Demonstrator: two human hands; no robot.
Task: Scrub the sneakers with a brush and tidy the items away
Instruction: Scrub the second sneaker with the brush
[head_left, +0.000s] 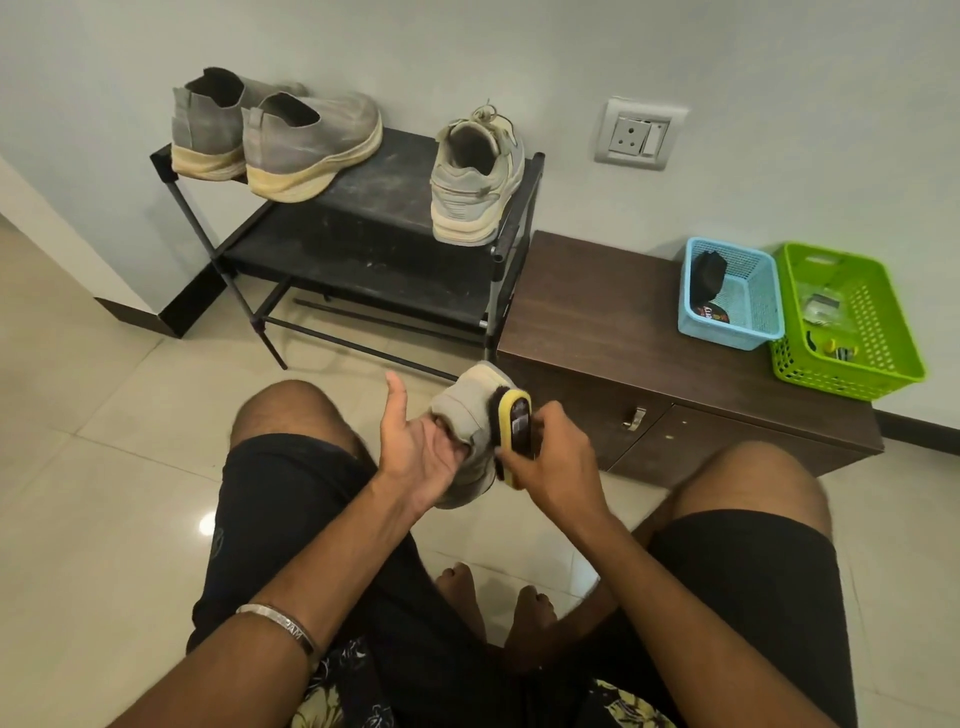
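Observation:
My left hand cradles a beige sneaker from below, thumb raised, between my knees. My right hand grips a yellow brush with black bristles, which press against the sneaker's right side. The matching beige sneaker stands on the top shelf of a black shoe rack, heel toward me. A pair of grey slip-on sneakers with yellowed soles sits at the rack's left end.
A low brown cabinet stands right of the rack. On it are a blue basket holding a dark item and a green basket with small items. A wall socket is above. Tiled floor lies around.

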